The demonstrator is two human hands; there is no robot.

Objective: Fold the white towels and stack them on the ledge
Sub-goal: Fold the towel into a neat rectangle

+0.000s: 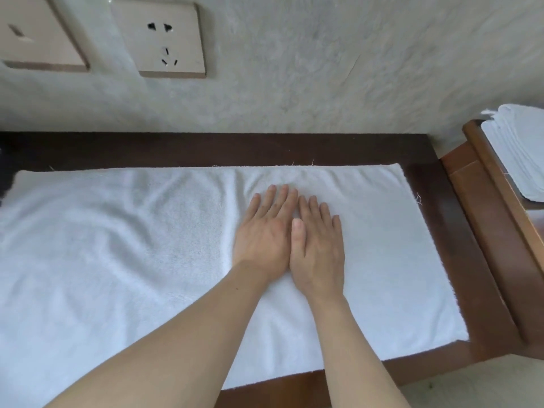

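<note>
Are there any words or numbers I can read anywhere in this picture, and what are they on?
None: no words, numbers or brand marks can be read anywhere.
The wall socket shows only its plug holes.
The plate beside it shows a small unreadable mark.
The spread white towel and the stack of folded towels carry no label.

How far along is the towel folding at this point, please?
Done: a stack of folded towels sits on the ledge at right. In hand: the left hand and right hand press flat, side by side, on a spread towel. Left: folding that towel and stacking it.
</note>
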